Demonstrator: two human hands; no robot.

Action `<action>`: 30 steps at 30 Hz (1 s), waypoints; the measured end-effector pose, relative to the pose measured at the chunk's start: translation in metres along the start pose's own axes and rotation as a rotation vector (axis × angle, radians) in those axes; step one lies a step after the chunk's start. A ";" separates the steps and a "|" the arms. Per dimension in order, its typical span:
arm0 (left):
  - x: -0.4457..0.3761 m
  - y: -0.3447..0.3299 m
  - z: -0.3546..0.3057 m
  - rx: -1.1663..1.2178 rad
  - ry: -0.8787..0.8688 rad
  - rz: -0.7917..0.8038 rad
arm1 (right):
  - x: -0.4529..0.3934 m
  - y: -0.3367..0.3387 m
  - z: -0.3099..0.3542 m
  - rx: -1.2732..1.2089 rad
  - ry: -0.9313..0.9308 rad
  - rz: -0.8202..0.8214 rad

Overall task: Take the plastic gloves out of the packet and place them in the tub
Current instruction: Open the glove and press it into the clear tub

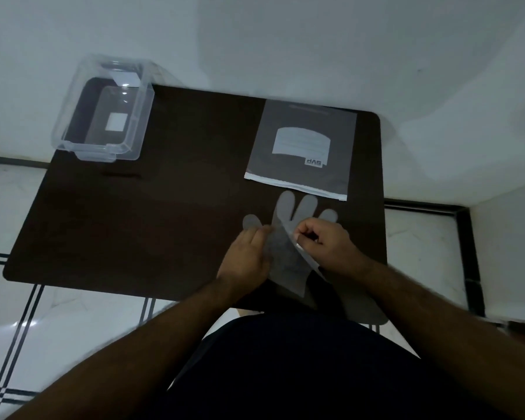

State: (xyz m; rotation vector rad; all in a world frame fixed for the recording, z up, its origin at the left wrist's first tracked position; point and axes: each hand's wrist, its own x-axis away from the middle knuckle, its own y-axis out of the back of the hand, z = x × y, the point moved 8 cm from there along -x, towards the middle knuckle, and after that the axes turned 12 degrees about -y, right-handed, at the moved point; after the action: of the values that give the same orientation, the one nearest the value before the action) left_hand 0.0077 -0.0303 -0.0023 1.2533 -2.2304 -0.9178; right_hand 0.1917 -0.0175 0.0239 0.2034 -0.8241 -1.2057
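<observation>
Plastic gloves (288,237), thin, translucent grey film cut in a flat hand shape, out of the packet (300,150) and lying at the near right of the dark table (134,222), finger ends pointing toward the packet. Left hand (249,256) pinched on the thumb-side edge; right hand (325,241) closed in a pinch on a lifted layer, peeling it up so the film curls. Seemingly the separating step, one glove being parted from the stack. Another sheet (367,310) trailing off the near table edge. Packet flat, glossy grey with a white label, just beyond the gloves. Tub (103,113), clear rigid plastic with rounded corners, well apart at the far left corner. Next, likely a carry across to the tub, calling for a firm pinch on slippery, clinging film.
</observation>
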 end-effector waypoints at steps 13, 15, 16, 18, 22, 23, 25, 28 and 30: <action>-0.097 0.077 -0.068 0.722 -0.090 -0.100 | 0.023 0.123 0.092 0.084 0.127 -0.129; -0.100 0.089 -0.071 0.825 -0.083 -0.127 | 0.023 0.140 0.094 0.010 0.117 -0.162; -0.101 0.096 -0.074 0.857 -0.081 -0.139 | 0.023 0.145 0.094 0.009 0.101 -0.145; -0.101 0.109 -0.078 0.890 -0.078 -0.162 | 0.021 0.150 0.096 0.060 0.095 -0.090; -0.093 0.134 -0.069 0.842 -0.017 -0.228 | 0.013 0.161 0.110 0.059 0.151 -0.064; -0.089 0.140 -0.065 0.814 0.005 -0.246 | 0.010 0.163 0.115 0.041 0.167 -0.066; -0.083 0.150 -0.057 0.775 0.043 -0.262 | 0.003 0.164 0.126 0.028 0.199 -0.068; -0.074 0.166 -0.043 0.742 0.094 -0.293 | -0.012 0.158 0.148 0.080 0.248 -0.057; -0.070 0.183 -0.031 0.707 0.110 -0.327 | -0.024 0.150 0.164 0.074 0.265 -0.053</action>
State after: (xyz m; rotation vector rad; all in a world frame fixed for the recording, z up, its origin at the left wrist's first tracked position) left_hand -0.0446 0.0879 0.1478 1.9563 -2.3799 -0.1166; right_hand 0.1929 0.1056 0.2101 0.4377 -0.6349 -1.1687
